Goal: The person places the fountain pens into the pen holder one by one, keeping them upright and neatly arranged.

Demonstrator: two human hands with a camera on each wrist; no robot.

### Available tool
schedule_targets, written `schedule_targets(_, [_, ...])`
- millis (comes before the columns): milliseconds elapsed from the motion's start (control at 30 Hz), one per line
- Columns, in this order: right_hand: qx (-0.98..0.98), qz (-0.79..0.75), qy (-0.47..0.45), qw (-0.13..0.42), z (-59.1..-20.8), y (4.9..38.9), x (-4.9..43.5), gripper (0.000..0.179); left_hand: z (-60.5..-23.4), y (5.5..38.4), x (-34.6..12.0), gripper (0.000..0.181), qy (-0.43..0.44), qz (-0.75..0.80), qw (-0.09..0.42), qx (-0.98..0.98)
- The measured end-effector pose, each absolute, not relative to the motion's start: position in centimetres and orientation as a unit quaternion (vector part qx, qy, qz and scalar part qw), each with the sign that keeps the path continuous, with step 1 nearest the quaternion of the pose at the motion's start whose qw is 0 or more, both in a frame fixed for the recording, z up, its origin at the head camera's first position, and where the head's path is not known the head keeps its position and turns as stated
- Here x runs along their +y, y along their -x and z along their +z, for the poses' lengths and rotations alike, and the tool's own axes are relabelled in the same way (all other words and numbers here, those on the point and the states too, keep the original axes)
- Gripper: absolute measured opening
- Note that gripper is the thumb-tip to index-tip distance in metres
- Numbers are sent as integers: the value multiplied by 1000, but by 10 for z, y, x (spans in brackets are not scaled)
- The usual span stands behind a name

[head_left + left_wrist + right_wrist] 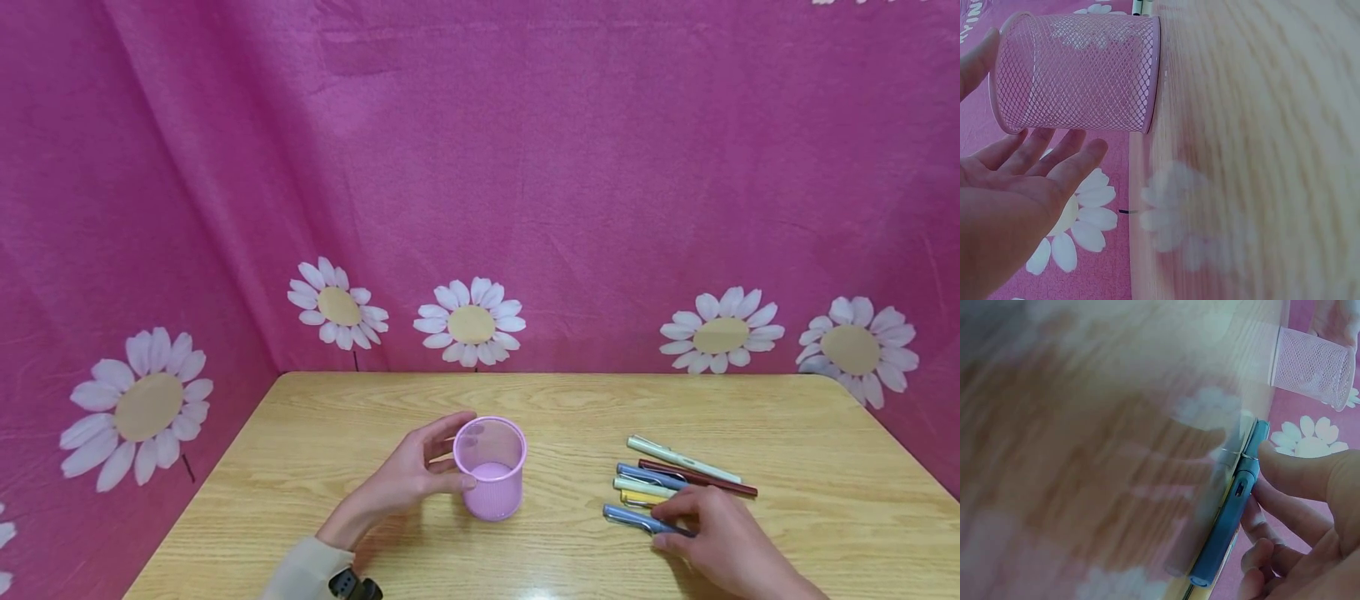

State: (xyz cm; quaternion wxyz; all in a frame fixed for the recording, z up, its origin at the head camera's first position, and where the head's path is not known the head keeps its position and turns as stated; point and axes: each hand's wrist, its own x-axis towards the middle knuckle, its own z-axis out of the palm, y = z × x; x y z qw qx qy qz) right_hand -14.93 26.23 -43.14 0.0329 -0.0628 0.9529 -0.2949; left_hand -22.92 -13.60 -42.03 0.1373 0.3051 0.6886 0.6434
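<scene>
A pink mesh pen holder stands upright on the table, its bare bottom visible from above. My left hand holds it from the left, thumb at the near side of the rim and fingers round the far side. In the left wrist view, fingertips lie along its mesh wall. To the right, my right hand pinches the nearest blue pen between thumb and fingers. That blue pen lies close over the tabletop in the right wrist view, with the thumb against its side.
Beyond the right hand lie a yellow pen, a pale green pen, another blue pen, a dark red pen and a whitish pen. A pink curtain with daisies hangs behind the wooden table.
</scene>
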Motion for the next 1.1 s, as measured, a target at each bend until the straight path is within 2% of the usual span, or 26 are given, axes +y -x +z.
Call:
schedule_targets(567, [938, -338, 66, 25, -438, 145, 254, 21, -421, 226, -134, 81, -305, 646, 133, 687])
schedule_targets(933, [924, -378, 38, 53, -435, 146, 251, 25, -421, 227, -134, 80, -301, 648, 134, 687])
schedule_targets(1100, [917, -390, 59, 56, -435, 146, 252, 22, -421, 227, -134, 79, -300, 650, 134, 685])
